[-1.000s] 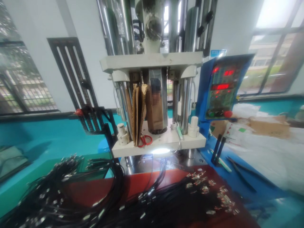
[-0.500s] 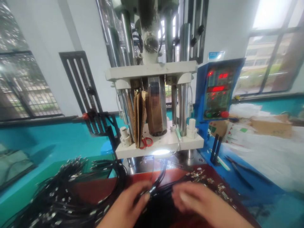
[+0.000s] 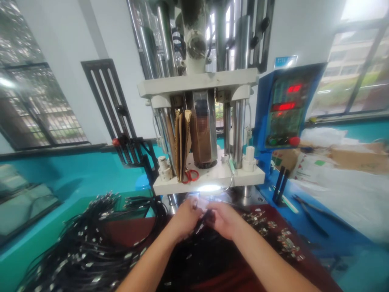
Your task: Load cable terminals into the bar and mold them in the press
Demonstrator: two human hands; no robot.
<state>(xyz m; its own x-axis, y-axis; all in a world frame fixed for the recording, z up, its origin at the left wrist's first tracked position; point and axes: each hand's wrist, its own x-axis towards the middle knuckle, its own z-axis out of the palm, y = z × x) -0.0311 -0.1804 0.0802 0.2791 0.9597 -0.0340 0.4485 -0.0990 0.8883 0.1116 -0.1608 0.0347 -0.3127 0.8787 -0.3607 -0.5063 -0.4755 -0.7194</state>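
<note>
My left hand (image 3: 187,215) and my right hand (image 3: 224,220) are close together at the front of the press (image 3: 209,178), just under its bright lamp. The fingers of my right hand are closed on a black cable (image 3: 204,218) that hangs between the hands. My left hand's fingers are curled by the lit spot, and whatever they grip is blurred by glare. Below the hands lies a dark heap of black cables (image 3: 194,259) on the dark red table (image 3: 129,232). Cable ends with small metal connectors (image 3: 285,239) fan out to the right.
A large pile of black cables (image 3: 82,247) lies at the left, over a green tray. Red-handled scissors (image 3: 192,175) and cardboard (image 3: 181,146) rest on the press plate. Pliers (image 3: 316,217) lie on the blue bench at right, below a control box (image 3: 285,106) with red digits.
Both hands have moved forward, up towards the lamp, and closer together. The right hand, previously apart from the left, now grips the black cable. The view has shifted slightly.
</note>
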